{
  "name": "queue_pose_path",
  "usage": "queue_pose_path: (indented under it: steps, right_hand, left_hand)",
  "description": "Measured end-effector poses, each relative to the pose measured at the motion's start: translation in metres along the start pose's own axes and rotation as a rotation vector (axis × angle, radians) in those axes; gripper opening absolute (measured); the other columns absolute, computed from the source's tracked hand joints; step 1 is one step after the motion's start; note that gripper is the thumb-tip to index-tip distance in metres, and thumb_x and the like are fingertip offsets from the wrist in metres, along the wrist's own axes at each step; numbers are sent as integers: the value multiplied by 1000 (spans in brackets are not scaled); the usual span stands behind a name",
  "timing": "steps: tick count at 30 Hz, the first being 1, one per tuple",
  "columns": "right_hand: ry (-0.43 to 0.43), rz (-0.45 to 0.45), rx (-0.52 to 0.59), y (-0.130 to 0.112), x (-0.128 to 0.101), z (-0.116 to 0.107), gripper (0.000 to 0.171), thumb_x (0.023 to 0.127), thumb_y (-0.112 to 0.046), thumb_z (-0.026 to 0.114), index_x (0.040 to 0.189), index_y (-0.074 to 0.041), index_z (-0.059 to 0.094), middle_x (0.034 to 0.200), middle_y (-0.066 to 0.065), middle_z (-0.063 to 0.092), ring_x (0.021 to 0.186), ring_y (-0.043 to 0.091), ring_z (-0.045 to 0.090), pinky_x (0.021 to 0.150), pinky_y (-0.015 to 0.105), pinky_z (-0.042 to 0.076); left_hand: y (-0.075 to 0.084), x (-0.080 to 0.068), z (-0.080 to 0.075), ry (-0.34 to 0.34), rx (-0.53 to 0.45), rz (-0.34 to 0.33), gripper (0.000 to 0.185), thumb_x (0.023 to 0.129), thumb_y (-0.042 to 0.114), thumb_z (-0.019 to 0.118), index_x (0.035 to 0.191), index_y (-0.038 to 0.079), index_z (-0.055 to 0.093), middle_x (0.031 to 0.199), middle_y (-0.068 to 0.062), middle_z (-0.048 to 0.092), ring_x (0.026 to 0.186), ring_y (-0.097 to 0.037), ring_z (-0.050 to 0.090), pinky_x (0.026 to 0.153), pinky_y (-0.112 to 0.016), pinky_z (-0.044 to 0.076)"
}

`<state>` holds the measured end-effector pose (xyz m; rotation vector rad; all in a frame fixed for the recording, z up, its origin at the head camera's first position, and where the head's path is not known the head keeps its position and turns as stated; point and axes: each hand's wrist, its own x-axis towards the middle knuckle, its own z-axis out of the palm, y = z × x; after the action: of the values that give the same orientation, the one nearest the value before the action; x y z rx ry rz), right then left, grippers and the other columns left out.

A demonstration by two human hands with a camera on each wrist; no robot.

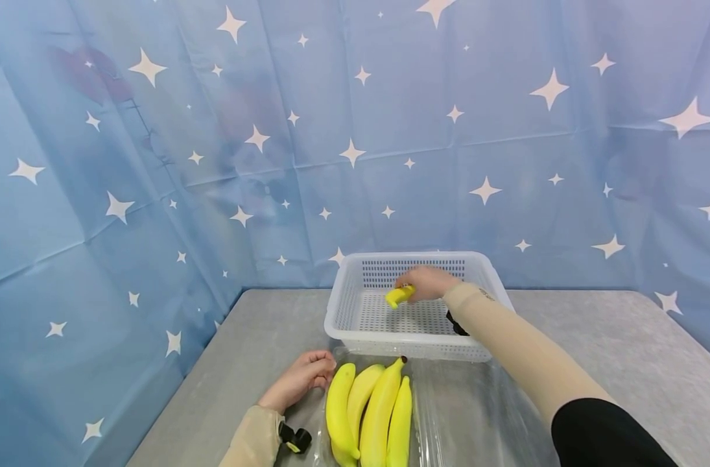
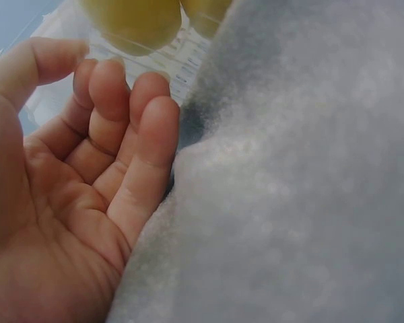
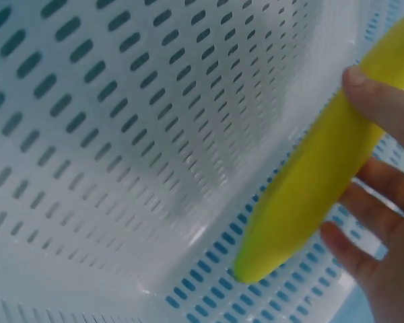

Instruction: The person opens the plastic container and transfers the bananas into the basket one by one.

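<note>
Bright, even light fills the room, with only faint shadows on the grey table (image 1: 611, 350). The head view bows at its edges. Both wrist views are soft, the bananas (image 2: 148, 23) blurred up close.

Smooth, matt yellow banana (image 3: 310, 182); glossy white perforated plastic basket (image 1: 355, 324); soft, fuzzy grey felt-like table cover (image 2: 296, 202); clear glossy plastic bag (image 1: 465, 415).

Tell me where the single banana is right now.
In the head view, the single banana is held by the right hand inside the white basket, beyond the banana bunch.
</note>
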<state>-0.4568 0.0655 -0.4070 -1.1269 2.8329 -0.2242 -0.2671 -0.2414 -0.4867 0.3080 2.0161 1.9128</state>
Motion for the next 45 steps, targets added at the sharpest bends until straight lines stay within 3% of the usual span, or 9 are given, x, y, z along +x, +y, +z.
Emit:
queue_pose_path:
  steps: [7, 20, 28, 45]
  right_hand:
    - [-94, 49, 17, 0, -2, 1, 42, 79, -16, 80, 119, -20, 68, 114, -1, 65, 103, 21, 60, 87, 42, 50]
    - [-119, 67, 18, 6, -2, 7, 41, 79, -18, 81, 118, -18, 69, 116, 2, 65, 102, 25, 61, 86, 43, 51]
    - [-166, 131, 43, 10, 0, 14, 42, 79, -21, 81, 120, -19, 68, 118, 3, 64, 105, 26, 60, 89, 45, 50]
    - [-163, 122, 73, 6, -7, 8, 42, 78, -14, 81, 118, -17, 68, 118, 4, 64, 103, 27, 60, 85, 42, 51]
  left_hand:
    - [0, 0, 1, 1, -12, 1, 11, 94, 11, 55, 83, 7, 58, 72, -2, 57, 63, -12, 54, 62, -26, 52]
    - [-1, 0, -1, -9, -11, 14, 12, 94, 11, 56, 83, 7, 58, 72, -2, 57, 63, -12, 54, 62, -26, 52]
    - [0, 0, -1, -13, 8, 5, 14, 95, 13, 54, 83, 7, 57, 72, -1, 57, 63, -12, 55, 63, -26, 52]
    - [1, 0, 2, 7, -8, -18, 12, 93, 11, 56, 82, 7, 57, 71, -2, 56, 63, -13, 54, 63, -27, 52]
